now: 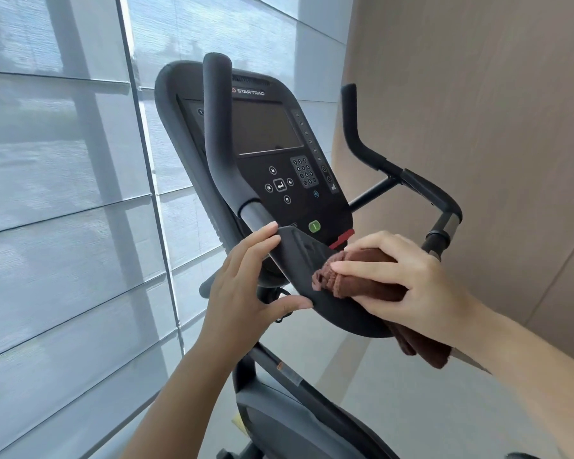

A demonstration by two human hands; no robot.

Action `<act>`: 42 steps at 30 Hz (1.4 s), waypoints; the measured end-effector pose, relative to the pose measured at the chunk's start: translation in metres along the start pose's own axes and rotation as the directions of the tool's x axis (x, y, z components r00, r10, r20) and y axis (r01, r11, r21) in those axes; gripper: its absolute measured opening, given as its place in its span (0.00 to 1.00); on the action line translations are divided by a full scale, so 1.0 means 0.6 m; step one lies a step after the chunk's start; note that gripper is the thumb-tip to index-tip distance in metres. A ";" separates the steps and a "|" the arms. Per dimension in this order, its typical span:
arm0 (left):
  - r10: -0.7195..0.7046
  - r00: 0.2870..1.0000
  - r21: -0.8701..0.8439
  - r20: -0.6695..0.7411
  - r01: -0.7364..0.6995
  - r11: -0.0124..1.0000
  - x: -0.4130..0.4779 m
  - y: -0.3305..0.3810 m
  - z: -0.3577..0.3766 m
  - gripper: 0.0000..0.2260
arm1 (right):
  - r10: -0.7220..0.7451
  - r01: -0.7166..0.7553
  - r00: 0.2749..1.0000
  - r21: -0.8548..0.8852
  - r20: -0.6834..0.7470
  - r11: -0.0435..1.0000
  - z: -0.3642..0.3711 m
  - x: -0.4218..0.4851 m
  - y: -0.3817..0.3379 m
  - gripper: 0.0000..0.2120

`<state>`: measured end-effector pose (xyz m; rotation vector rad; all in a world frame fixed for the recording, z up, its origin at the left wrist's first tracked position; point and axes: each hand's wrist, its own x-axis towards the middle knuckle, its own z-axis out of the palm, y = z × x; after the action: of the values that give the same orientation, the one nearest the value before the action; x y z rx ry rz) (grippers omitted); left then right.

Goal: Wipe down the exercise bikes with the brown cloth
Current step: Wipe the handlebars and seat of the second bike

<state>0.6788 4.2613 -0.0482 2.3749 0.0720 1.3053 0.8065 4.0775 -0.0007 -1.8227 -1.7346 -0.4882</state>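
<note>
A black exercise bike stands in front of me, its console (265,134) with a dark screen and keypad facing me. Below the console a black tray (299,260) juts out. My right hand (405,279) grips a bunched brown cloth (362,279) and presses it on the tray's right part; a loose end of the cloth hangs under my wrist. My left hand (246,279) holds the tray's left edge, fingers on top and thumb below. The left handlebar (219,134) rises in front of the console, and the right handlebar (395,167) curves off to the right.
Window blinds (63,193) fill the left side, close behind the bike. A beige wall panel (478,111) stands to the right. The bike frame (295,409) and pale floor (395,392) lie below my arms.
</note>
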 end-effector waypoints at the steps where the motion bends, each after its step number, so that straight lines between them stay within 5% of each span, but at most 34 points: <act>1: -0.002 1.000 -0.005 -0.004 0.002 1.000 0.000 0.000 0.000 0.35 | -0.009 0.009 1.000 -0.008 -0.019 1.000 0.000 -0.004 0.000 0.17; 8: 0.022 0.999 0.034 -0.028 -0.021 0.999 0.004 0.004 -0.006 0.35 | 0.076 -0.077 0.997 0.137 0.017 0.988 0.030 0.109 -0.024 0.17; 12: 0.046 0.997 0.051 -0.056 -0.043 0.998 0.004 -0.001 -0.003 0.34 | 0.027 -0.033 0.994 0.048 0.105 0.998 -0.006 0.029 0.000 0.18; 16: 0.044 0.997 0.050 -0.071 -0.041 0.998 0.005 -0.004 0.000 0.34 | 0.005 -0.005 1.000 -0.003 0.026 1.000 -0.005 0.013 0.000 0.17; 20: 0.054 0.996 0.041 -0.065 -0.051 0.998 0.007 -0.007 0.002 0.35 | 0.145 -0.135 0.987 0.131 -0.073 0.982 0.034 0.096 -0.014 0.16; 30: 0.054 0.992 0.046 -0.118 -0.049 0.998 0.007 -0.012 0.017 0.34 | 0.146 -0.146 0.989 0.007 -0.038 0.989 -0.013 -0.023 -0.013 0.17; 37: 0.081 0.989 0.011 -0.120 -0.080 0.997 0.008 -0.018 0.019 0.35 | 0.334 -0.326 0.938 0.092 -0.091 0.941 0.037 0.091 -0.031 0.15; 42: 0.115 0.986 -0.014 -0.117 -0.118 0.993 0.010 -0.024 0.015 0.34 | 0.352 -0.349 0.933 0.045 -0.070 0.936 0.014 0.028 -0.031 0.18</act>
<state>0.6917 4.2729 -0.0535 2.3146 -0.0465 1.4907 0.7886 4.0956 0.0059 -2.0067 -1.3168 -0.3746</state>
